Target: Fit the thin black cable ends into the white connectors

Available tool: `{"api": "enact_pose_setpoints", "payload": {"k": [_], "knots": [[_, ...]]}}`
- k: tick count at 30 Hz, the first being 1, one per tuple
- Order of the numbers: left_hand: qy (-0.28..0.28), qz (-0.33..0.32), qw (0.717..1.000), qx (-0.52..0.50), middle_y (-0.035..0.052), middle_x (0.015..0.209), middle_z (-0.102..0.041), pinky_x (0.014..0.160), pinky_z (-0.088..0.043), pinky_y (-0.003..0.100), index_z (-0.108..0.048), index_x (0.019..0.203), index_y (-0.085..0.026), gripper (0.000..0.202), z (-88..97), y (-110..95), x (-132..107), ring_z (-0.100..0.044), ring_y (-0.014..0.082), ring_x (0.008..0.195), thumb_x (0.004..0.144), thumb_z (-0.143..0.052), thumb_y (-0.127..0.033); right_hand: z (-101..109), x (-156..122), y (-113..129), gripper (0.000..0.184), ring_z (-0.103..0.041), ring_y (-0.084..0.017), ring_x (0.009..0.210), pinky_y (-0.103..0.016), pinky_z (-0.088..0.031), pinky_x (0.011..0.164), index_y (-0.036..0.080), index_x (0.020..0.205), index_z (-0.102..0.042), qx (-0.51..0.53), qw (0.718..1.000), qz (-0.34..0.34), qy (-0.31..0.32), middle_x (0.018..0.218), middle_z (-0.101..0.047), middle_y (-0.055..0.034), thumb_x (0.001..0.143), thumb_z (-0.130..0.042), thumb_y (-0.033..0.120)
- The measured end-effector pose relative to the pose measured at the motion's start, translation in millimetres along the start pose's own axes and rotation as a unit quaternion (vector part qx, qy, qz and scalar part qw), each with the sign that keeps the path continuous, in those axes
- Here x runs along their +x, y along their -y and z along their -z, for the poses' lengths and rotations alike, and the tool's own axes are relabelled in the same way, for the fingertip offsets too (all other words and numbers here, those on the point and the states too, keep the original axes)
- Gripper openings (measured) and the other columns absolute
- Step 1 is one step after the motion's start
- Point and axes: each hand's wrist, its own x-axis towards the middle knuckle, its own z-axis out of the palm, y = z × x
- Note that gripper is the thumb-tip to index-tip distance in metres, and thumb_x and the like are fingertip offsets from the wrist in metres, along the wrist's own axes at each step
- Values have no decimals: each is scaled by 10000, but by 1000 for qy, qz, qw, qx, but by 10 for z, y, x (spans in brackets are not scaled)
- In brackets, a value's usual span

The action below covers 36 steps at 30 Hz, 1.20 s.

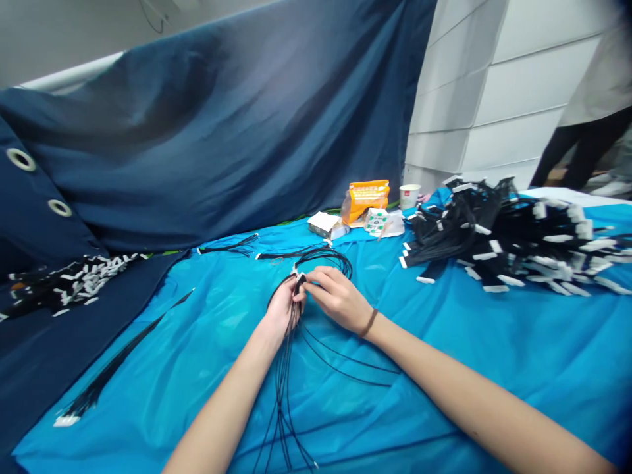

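Note:
Near the middle of the blue cloth, my left hand [284,304] is closed around a bundle of thin black wires [282,368]. The wires hang down from it toward me, and others loop up behind the hands. A small white connector [296,271] shows at the top of the bundle, just above my left thumb. My right hand [338,296] meets the left one there, its thumb and index finger pinched at the connector end. Whatever lies between those fingertips is too small to make out; it may be a wire end.
A large heap of black cables with white connectors [494,237] lies at right. An orange bag [368,201], a small box [327,225] and a paper cup [409,195] stand behind. More wires [118,359] and a cable pile [74,286] are at left. A person [592,105] stands far right.

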Motion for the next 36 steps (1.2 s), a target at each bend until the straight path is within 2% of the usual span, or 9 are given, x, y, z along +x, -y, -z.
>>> {"api": "enact_pose_setpoints", "payload": {"k": [6,12,18,24,31,36], "knots": [[-2,15,1000,28,-77,444,-322,272,-208,78,-404,619,-141,223,-47,59,-68,-247,-13,278,827,-370,-66,51,-13,-51,199,-480,-186,951,-325,-423,757,134,958,-594,-26,999,34,12,947,-603,-88,878,-412,154],[6,15,1000,22,-76,450,-320,269,-213,83,-405,617,-139,213,-25,90,-15,-261,-11,285,817,-394,-65,79,-5,-102,206,-487,-179,937,-308,-398,709,135,929,-598,-38,996,62,42,912,-597,-88,889,-398,165],[-1,-2,1000,18,-74,444,-339,271,-237,88,-418,627,-140,212,-23,104,6,-286,-5,284,820,-377,-60,72,10,-108,213,-488,-180,912,-300,-394,697,135,898,-606,-44,997,50,44,886,-598,-80,889,-397,172],[-8,2,999,38,-70,440,-379,298,-285,97,-429,645,-141,202,-6,120,16,-327,5,291,830,-377,-80,108,37,-116,229,-489,-182,888,-293,-384,663,115,888,-608,-65,993,90,49,856,-596,-79,893,-383,162],[-9,-22,999,46,-76,411,-366,290,-265,104,-420,634,-144,208,-2,137,31,-315,9,277,824,-370,-76,81,36,-118,208,-482,-175,840,-291,-370,637,112,861,-605,-64,993,76,67,823,-591,-72,883,-406,168],[27,-46,996,73,-70,394,-381,285,-256,116,-435,628,-143,229,45,165,94,-338,21,269,828,-345,-76,74,46,-111,194,-479,-177,809,-296,-375,640,125,791,-602,-41,997,38,59,798,-588,-67,865,-430,174]]}}
